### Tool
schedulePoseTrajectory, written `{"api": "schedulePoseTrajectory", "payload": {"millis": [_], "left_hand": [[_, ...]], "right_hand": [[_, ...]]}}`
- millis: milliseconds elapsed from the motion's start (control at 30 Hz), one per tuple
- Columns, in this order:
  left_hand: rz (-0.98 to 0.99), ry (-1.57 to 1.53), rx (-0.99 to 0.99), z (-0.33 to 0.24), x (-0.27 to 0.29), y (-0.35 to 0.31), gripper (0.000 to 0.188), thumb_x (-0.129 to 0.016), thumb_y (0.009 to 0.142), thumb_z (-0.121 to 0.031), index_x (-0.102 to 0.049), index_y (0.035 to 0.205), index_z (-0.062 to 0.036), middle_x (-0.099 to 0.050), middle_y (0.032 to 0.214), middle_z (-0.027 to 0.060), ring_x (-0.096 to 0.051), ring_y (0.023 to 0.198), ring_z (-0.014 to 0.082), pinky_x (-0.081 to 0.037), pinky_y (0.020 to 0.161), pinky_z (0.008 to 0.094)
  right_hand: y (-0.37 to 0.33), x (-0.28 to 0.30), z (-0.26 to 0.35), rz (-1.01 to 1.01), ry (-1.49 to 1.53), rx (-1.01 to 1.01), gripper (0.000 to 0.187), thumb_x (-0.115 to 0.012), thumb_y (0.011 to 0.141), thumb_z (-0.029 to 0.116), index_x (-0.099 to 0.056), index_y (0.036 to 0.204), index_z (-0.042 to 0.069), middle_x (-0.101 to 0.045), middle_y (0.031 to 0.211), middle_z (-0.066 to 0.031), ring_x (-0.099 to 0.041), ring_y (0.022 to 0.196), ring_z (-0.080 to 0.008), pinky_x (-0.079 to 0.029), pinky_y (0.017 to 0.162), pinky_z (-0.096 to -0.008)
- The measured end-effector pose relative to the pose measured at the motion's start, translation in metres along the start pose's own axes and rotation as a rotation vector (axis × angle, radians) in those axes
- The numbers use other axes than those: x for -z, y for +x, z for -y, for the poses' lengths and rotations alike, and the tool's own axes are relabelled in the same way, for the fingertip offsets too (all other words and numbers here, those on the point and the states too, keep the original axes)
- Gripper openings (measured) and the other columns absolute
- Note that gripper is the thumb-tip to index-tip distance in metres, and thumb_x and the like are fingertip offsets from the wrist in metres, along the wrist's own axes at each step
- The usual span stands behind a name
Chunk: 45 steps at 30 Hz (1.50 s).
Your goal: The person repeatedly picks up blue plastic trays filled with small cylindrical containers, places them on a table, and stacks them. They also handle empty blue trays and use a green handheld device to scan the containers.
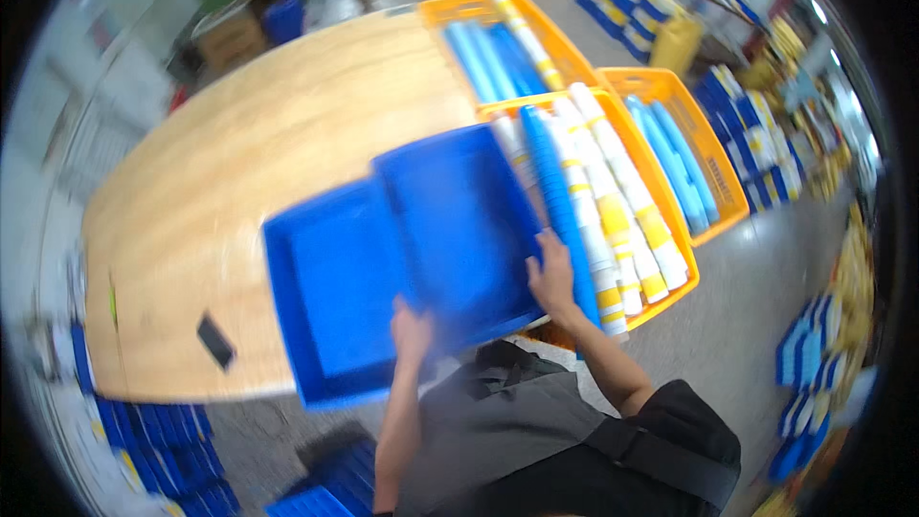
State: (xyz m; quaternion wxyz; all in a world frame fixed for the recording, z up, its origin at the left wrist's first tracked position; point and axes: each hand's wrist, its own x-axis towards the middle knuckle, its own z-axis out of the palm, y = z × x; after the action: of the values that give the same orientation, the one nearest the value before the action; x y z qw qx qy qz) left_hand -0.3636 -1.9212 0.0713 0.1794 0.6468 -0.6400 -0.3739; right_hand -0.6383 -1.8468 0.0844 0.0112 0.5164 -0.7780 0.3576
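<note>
Two shallow blue plastic trays lie side by side at the table's near edge, the right blue tray (459,220) overlapping the side of the left blue tray (345,278). Nothing shows inside either one. My left hand (412,330) is closed at the near left corner of the right tray, slightly blurred. On the opposite side, my right hand (552,273) grips that tray's right wall, close to a blue roll (560,201). Beside it, several white and yellow rolls (608,206) lie in an orange crate (684,263).
The wooden table (211,182) bears a dark phone-like slab (216,341) at left. Another orange crate (565,38) at the back and an orange crate (723,182) at right hold blue rolls. Blue and white stacks (751,134) stand on the floor.
</note>
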Motion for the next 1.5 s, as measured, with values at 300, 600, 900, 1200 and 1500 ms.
{"api": "schedulePoseTrajectory", "payload": {"millis": [300, 600, 900, 1200, 1500], "left_hand": [[-0.257, 0.120, 0.142, 0.006, 0.040, 0.099, 0.065, -0.068, 0.089, -0.015, -0.038, 0.136, 0.0177, -0.058, 0.122, 0.0361, -0.058, 0.115, 0.0476, -0.044, 0.098, 0.0464], [-0.242, 0.174, 0.244, -0.005, 0.041, 0.098, 0.069, -0.065, 0.089, -0.010, -0.030, 0.141, 0.0172, -0.054, 0.129, 0.0365, -0.054, 0.121, 0.0475, -0.042, 0.103, 0.0455], [-0.325, 0.248, 0.382, -0.027, 0.035, 0.100, 0.072, -0.068, 0.088, -0.013, -0.029, 0.142, 0.0164, -0.059, 0.119, 0.0352, -0.058, 0.112, 0.0474, -0.043, 0.100, 0.0464], [-0.213, 0.274, 0.600, -0.061, 0.042, 0.118, 0.073, -0.067, 0.093, -0.035, -0.039, 0.132, 0.0209, -0.057, 0.118, 0.0405, -0.056, 0.112, 0.0512, -0.043, 0.098, 0.0482], [-0.151, 0.263, 0.636, -0.050, 0.048, 0.114, 0.076, -0.068, 0.091, -0.037, -0.040, 0.136, 0.0161, -0.056, 0.120, 0.0395, -0.057, 0.114, 0.0490, -0.044, 0.098, 0.0472]], "right_hand": [[0.125, -0.039, 0.004, 0.445, 0.520, 0.009, 0.039, -0.062, 0.091, 0.012, -0.054, 0.127, 0.001, -0.060, 0.124, -0.0218, -0.056, 0.117, -0.0375, -0.044, 0.102, -0.0432], [0.264, -0.053, -0.089, 0.136, 0.440, -0.078, 0.034, -0.063, 0.090, 0.014, -0.059, 0.121, 0.001, -0.062, 0.117, -0.0185, -0.060, 0.107, -0.0341, -0.047, 0.096, -0.0419], [0.491, -0.277, -0.193, 0.586, -0.062, -0.202, 0.031, -0.061, 0.084, 0.020, -0.068, 0.104, -0.003, -0.067, 0.108, -0.0256, -0.064, 0.102, -0.0404, -0.052, 0.087, -0.0469], [0.532, -0.397, -0.241, 0.787, -0.267, -0.808, 0.064, -0.070, 0.086, 0.025, -0.048, 0.138, -0.003, -0.049, 0.144, -0.0199, -0.051, 0.130, -0.0359, -0.044, 0.107, -0.0466], [0.529, -0.325, -0.159, 0.452, 0.298, -0.728, 0.072, -0.078, 0.067, 0.041, -0.063, 0.116, -0.010, -0.064, 0.118, -0.0266, -0.064, 0.106, -0.0349, -0.053, 0.090, -0.0407]]}}
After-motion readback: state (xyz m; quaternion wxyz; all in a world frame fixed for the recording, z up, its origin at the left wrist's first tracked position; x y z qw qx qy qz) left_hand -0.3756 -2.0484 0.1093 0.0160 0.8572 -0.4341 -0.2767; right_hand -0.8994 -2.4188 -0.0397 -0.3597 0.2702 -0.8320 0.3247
